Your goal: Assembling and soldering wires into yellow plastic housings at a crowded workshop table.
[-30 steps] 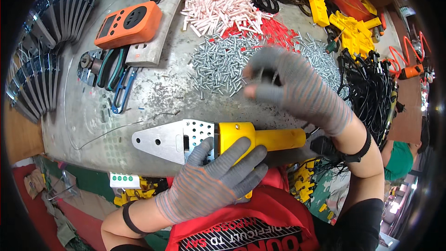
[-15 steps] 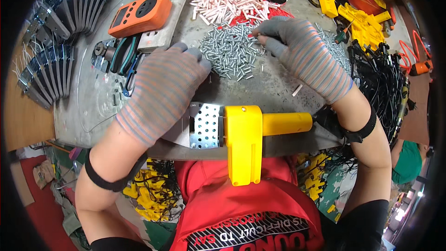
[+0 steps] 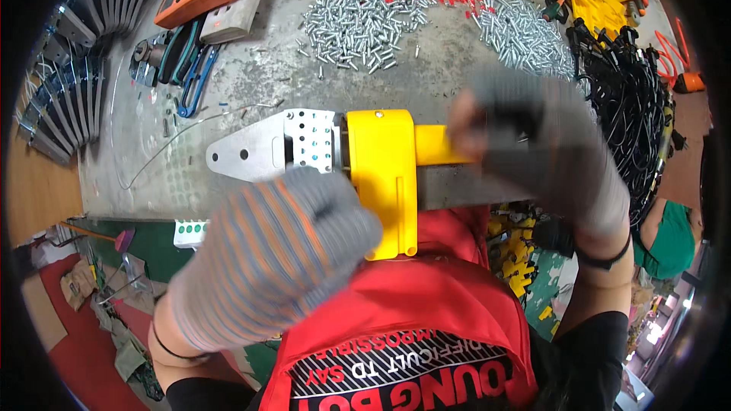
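Left fingers: curled toward the palm of the left hand (image 3: 285, 240), in a grey-and-orange striped glove; whether they grip anything inside, I cannot tell.
Right fingers: bent and blurred on the right hand (image 3: 560, 144), also gloved, at the end of a round yellow plastic handle (image 3: 438, 144); cannot tell whether they grasp it.
Blocky yellow plastic tool body (image 3: 384, 175): at the near edge of the scuffed grey table (image 3: 251, 80), its lower part jutting past it; the left hand overlaps its side in view.
Flat tapered silver metal plate (image 3: 245, 148): points left, beside the perforated metal bracket (image 3: 312, 141).
Small silver screws (image 3: 362, 27): heaped beyond the tool body.
Tangled black cables (image 3: 628, 114): right of the right hand.
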`<state>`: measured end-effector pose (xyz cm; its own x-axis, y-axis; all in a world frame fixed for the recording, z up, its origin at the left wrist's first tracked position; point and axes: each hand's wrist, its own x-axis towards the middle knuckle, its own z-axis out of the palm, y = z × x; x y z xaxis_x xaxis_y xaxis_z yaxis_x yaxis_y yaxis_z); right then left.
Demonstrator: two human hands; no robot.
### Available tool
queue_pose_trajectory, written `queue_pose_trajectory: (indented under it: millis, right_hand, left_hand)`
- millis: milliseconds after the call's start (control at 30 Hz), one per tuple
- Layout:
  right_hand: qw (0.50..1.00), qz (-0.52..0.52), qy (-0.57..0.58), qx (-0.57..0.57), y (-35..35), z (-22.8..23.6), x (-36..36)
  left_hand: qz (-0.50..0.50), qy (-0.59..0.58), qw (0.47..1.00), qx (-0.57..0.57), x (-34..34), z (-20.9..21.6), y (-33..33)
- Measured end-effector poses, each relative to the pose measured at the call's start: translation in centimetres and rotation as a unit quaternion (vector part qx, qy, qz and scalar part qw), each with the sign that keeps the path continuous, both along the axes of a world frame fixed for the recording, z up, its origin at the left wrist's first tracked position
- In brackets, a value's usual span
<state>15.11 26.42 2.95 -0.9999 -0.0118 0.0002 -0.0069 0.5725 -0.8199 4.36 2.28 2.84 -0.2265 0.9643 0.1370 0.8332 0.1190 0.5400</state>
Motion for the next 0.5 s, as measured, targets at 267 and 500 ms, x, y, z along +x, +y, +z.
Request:
queue_pose_trajectory:
  millis: [267, 500]
  right_hand:
    - [0.99, 0.088, -0.056, 0.096, -5.7, -1.0, 4.8]
    - [0.977, 0.108, -0.024, 0.185, -6.4, -1.2, 5.4]
  left_hand:
    - [-0.033, 0.045, 0.998, -0.031, 2.8, -0.8, -1.0]
    - [-0.033, 0.142, 0.988, -0.06, 3.6, -0.9, -1.0]
